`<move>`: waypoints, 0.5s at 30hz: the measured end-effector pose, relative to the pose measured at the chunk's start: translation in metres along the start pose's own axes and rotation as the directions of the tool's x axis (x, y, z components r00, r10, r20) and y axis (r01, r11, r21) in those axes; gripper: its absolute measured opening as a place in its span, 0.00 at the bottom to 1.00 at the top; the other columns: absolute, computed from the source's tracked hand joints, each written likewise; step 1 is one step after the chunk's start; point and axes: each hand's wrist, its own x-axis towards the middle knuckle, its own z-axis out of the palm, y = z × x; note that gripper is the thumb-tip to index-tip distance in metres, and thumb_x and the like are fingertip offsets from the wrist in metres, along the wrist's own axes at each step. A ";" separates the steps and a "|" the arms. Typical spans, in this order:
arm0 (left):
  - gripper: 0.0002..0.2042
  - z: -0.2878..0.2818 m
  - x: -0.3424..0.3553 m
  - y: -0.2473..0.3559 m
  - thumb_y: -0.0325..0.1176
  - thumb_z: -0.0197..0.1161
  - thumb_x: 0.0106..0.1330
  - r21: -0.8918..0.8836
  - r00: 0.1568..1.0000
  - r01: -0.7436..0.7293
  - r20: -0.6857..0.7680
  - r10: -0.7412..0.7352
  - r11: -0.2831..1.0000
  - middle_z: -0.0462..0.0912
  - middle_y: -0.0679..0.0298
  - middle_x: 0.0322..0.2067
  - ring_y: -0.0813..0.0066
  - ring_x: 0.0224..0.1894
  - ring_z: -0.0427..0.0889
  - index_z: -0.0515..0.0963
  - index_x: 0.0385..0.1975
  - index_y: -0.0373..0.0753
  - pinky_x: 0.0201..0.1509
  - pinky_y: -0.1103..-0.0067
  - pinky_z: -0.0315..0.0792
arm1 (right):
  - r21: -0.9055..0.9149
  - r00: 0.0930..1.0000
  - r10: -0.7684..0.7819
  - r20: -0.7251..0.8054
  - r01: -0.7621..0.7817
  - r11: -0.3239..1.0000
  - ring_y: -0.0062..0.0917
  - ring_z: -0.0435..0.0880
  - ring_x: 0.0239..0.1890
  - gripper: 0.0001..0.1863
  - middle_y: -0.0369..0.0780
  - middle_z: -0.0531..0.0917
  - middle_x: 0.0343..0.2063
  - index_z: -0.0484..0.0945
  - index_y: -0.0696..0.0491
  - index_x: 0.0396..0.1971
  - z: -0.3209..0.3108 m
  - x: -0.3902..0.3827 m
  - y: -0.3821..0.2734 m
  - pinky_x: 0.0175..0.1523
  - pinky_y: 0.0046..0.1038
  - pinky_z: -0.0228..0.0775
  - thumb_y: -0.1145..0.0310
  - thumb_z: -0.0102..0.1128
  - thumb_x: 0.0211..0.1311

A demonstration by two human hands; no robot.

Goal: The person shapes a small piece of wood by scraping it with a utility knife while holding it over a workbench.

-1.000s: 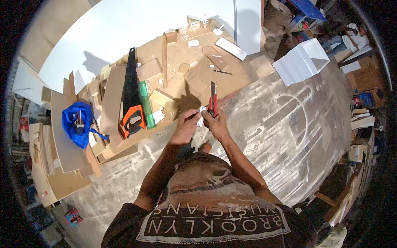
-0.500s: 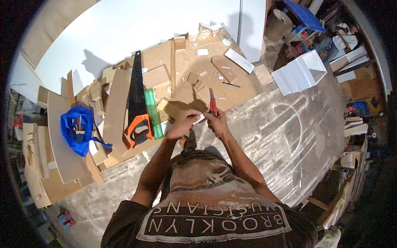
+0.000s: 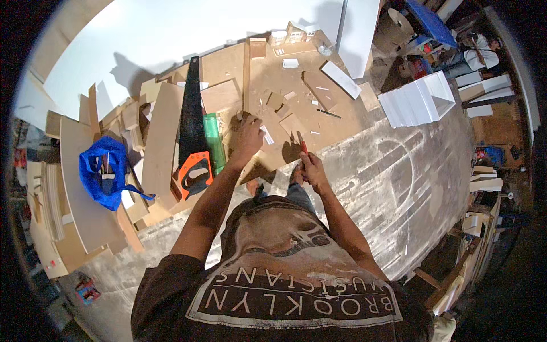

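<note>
My left hand [image 3: 248, 137] reaches over the brown board [image 3: 268, 74], its fingers bent and drawn together. What they hold, if anything, I cannot make out. A small white strip [image 3: 267, 135] shows right beside that hand. Nearer to me and to the right, my right hand [image 3: 313, 169] is closed around a slim red tool with a dark tip [image 3: 302, 146], which looks like a utility knife. Its tip points away from me over the board's front edge. Flat brown offcuts [image 3: 292, 123] and a dark pen-like stick [image 3: 329, 113] lie beyond the hands.
A handsaw [image 3: 194, 171] with an orange and black handle lies left of my left arm, beside a green transparent strip [image 3: 212, 134]. Farther left are a blue bag [image 3: 102, 188] and wood offcuts [image 3: 162, 137]. A small house model [image 3: 296, 34] stands far back; a white box [image 3: 413, 102] is at right.
My hands have come apart. The left has moved forward and left over the board; the right, still holding the red tool, has drawn slightly right and back. The view has shifted a little.
</note>
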 end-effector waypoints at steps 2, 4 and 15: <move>0.26 0.004 -0.010 -0.008 0.39 0.71 0.49 -0.044 0.999 0.016 0.030 -0.015 0.999 0.76 0.54 0.52 0.55 0.57 0.72 0.78 0.49 0.33 0.64 0.63 0.64 | 0.004 1.000 -0.008 0.028 0.008 1.000 0.13 0.65 0.15 0.17 0.30 0.69 0.18 0.72 0.52 0.32 0.006 0.003 -0.004 0.17 0.19 0.56 0.52 0.52 0.71; 0.27 0.012 -0.019 -0.007 0.39 0.71 0.49 0.037 1.000 -0.007 0.021 0.006 0.999 0.75 0.56 0.53 0.56 0.58 0.70 0.77 0.50 0.33 0.63 0.64 0.64 | -0.047 0.996 -0.026 0.080 0.030 0.998 0.17 0.68 0.18 0.19 0.32 0.72 0.20 0.74 0.55 0.38 0.009 0.007 -0.004 0.21 0.21 0.61 0.52 0.50 0.72; 0.25 0.019 -0.018 -0.021 0.41 0.66 0.50 0.100 0.977 -0.173 -0.106 0.184 0.980 0.77 0.57 0.50 0.57 0.56 0.71 0.78 0.48 0.34 0.64 0.66 0.63 | -0.453 0.928 -0.329 0.176 0.373 0.810 0.38 0.82 0.36 0.25 0.48 0.82 0.34 0.70 0.54 0.59 0.050 0.039 0.000 0.44 0.35 0.74 0.52 0.42 0.74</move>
